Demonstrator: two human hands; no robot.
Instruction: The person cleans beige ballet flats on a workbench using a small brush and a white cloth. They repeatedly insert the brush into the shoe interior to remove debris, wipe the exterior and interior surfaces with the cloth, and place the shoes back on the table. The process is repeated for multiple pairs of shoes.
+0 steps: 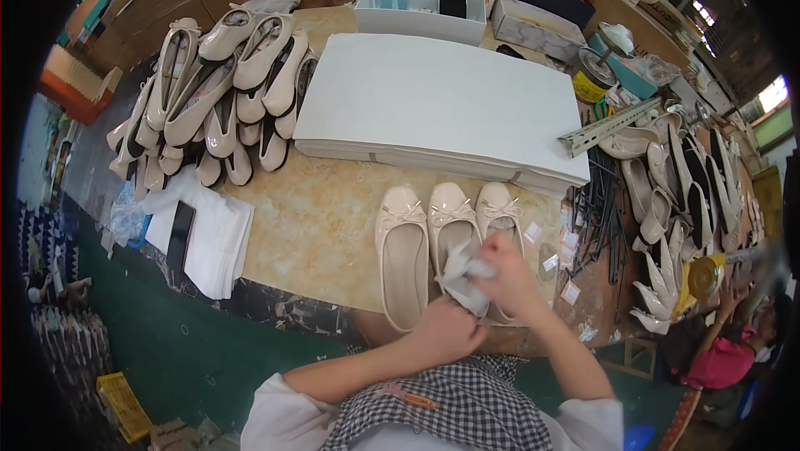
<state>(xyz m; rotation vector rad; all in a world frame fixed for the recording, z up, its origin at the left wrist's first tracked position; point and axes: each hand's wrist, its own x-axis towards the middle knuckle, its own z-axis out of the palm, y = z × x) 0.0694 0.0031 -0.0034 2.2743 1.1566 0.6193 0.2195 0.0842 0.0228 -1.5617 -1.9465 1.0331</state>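
Three beige patent ballet flats with bows lie side by side, toes away from me: the left shoe (pixel 403 263), the middle shoe (pixel 451 205) and the right shoe (pixel 501 201). Crumpled white tissue paper (pixel 467 274) covers the heel half of the middle shoe. My right hand (pixel 510 278) is closed on this paper, above the right shoe. My left hand (pixel 448 333) is curled at the paper's lower end, by the middle shoe's heel; what its fingers hold is hidden.
A stack of white sheets (pixel 442 105) lies beyond the shoes. Piled beige shoes (pixel 221 109) stand at the left, more shoes (pixel 667 184) at the right. Black rods (pixel 596 222) and a metal rail (pixel 617 127) lie right. A phone (pixel 180 236) rests on white paper (pixel 218 243). Another person (pixel 723 359) sits at right.
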